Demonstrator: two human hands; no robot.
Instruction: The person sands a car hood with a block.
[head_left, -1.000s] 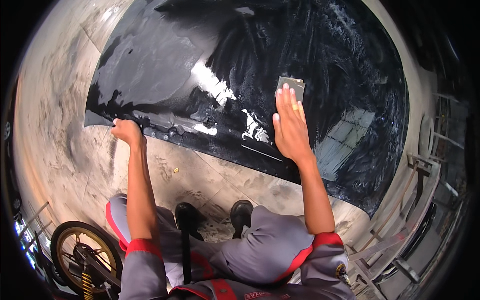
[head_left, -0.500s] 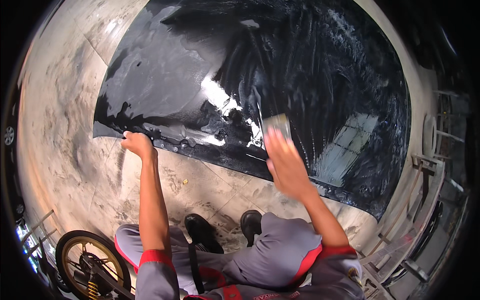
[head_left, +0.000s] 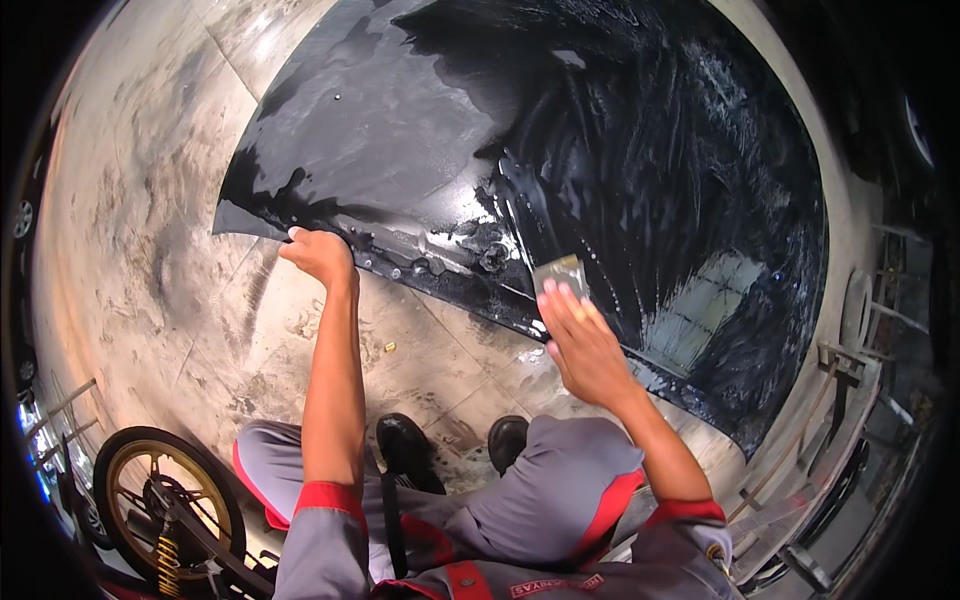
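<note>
A large black panel (head_left: 670, 150), wet and streaked with lighter grey patches, spreads before me. My left hand (head_left: 318, 255) grips its near edge toward the left, fingertips curled over the rim. My right hand (head_left: 580, 340) lies palm down near the same edge, right of centre, fingers straight and close together, pressing a small grey-green rectangular sheet (head_left: 558, 268) against the wet surface. The sheet's lower part is hidden under my fingers.
Stained tiled floor (head_left: 140, 200) surrounds the panel. A wheel (head_left: 165, 505) with gold rim and yellow spring sits at my lower left. Metal frames (head_left: 840, 370) stand along the right. My dark shoes (head_left: 405, 450) are below the panel. A small yellow bit (head_left: 390, 347) lies on the floor.
My right hand and the sheet have moved down across the panel toward its near edge. My left hand stays on the edge, while the whole view has shifted slightly.
</note>
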